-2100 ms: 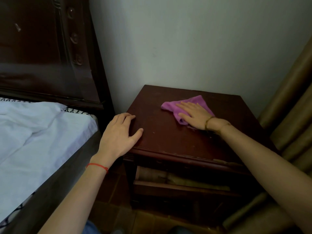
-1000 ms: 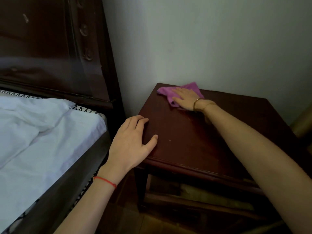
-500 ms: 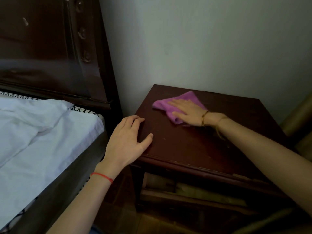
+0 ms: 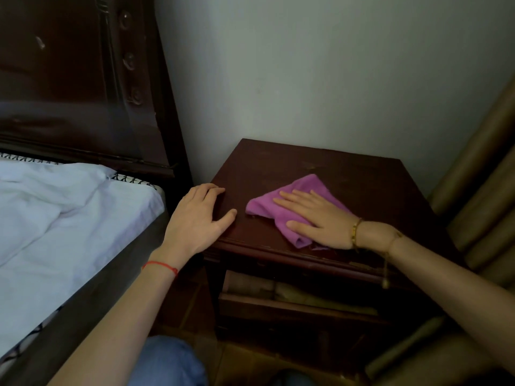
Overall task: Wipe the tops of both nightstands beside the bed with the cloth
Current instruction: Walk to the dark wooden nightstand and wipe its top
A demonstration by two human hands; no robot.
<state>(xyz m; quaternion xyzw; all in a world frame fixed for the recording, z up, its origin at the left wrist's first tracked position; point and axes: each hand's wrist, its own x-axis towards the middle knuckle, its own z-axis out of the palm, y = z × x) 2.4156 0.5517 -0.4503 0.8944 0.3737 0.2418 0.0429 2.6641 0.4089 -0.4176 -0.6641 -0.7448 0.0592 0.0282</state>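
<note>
A dark wooden nightstand [image 4: 362, 185] stands against the wall to the right of the bed. A purple cloth [image 4: 303, 188] lies crumpled on its top, near the front edge. My right hand [image 4: 317, 218] presses flat on the cloth with fingers spread, pointing left. My left hand [image 4: 198, 218] rests palm down on the nightstand's front left corner, fingers apart, holding nothing. Part of the cloth is hidden under my right palm.
The bed [image 4: 55, 218] with a white sheet and a dark headboard [image 4: 69, 79] lies to the left. Brown curtain folds [image 4: 479, 196] hang close on the right. An open shelf [image 4: 292, 293] sits under the nightstand top. A pale wall is behind.
My right hand has drawn the cloth from the far left corner back toward the front edge of the nightstand. My left hand has stayed on the front left corner.
</note>
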